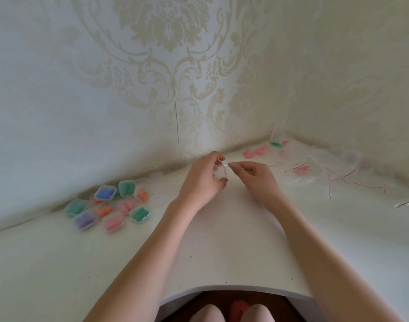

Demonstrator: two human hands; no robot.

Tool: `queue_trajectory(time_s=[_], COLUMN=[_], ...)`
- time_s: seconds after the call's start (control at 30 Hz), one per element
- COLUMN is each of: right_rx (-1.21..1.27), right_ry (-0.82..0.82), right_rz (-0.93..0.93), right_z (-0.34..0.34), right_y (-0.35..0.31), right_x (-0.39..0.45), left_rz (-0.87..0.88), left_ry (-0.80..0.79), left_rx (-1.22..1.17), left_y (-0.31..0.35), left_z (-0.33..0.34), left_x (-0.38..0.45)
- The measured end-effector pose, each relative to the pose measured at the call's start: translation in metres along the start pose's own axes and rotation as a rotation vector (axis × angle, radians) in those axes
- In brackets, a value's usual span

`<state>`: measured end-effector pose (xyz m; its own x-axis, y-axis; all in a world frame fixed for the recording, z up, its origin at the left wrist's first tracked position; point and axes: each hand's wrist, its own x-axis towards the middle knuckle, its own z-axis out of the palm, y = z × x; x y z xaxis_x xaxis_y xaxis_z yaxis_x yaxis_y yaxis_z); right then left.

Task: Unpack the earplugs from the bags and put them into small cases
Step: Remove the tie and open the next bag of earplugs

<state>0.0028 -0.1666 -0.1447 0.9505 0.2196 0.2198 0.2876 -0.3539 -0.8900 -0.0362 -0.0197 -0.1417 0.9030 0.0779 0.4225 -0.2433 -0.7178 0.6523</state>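
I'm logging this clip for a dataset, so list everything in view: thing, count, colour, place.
filled cases: about ten, clear, holding blue, green, orange, pink and purple earplugs; clustered at the table's left, near the wall
empty case: one, clear; in the left hand's grip, between both hands
loose earplugs: several, pink with some green; far right, near the corner
bags: a pile, count unclear, clear with red strips; right side
table: one, white; curved cut-out at the near edge
wallpaper: cream, ornamental pattern; both walls
left hand: holds the case
right hand: fingertips at the case's top edge
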Motion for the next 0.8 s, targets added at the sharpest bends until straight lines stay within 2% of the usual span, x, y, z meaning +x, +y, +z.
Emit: queue_trajectory(time_s=[0.13, 0.23, 0.37, 0.5, 0.67, 0.8], right_rx=[-0.055, -0.054, -0.109, -0.165, -0.059, -0.043], right_ry=[-0.062, -0.072, -0.114, -0.1, -0.085, -0.153], right_rz=[0.032, 0.035, 0.041, 0.037, 0.091, 0.097], right_z=[-0.003, -0.002, 0.003, 0.003, -0.001, -0.004], right_y=[0.001, 0.0, -0.002, -0.002, -0.006, -0.009], right_x=[-0.001, -0.001, -0.004, -0.004, -0.003, -0.004], left_rz=[0.008, -0.002, 0.12, 0.224, 0.145, 0.095], left_ry=[-0.011, -0.009, 0.01, 0.028, 0.044, 0.026], left_rx=[-0.075, -0.035, 0.112, 0.161, 0.081, 0.014], left_y=[0.003, 0.002, -0.002, 0.0, 0.002, 0.003], left_z=[0.007, 0.008, 0.01, 0.011, 0.012, 0.011], left_x=[-0.002, -0.003, -0.004, -0.008, -0.005, -0.003])
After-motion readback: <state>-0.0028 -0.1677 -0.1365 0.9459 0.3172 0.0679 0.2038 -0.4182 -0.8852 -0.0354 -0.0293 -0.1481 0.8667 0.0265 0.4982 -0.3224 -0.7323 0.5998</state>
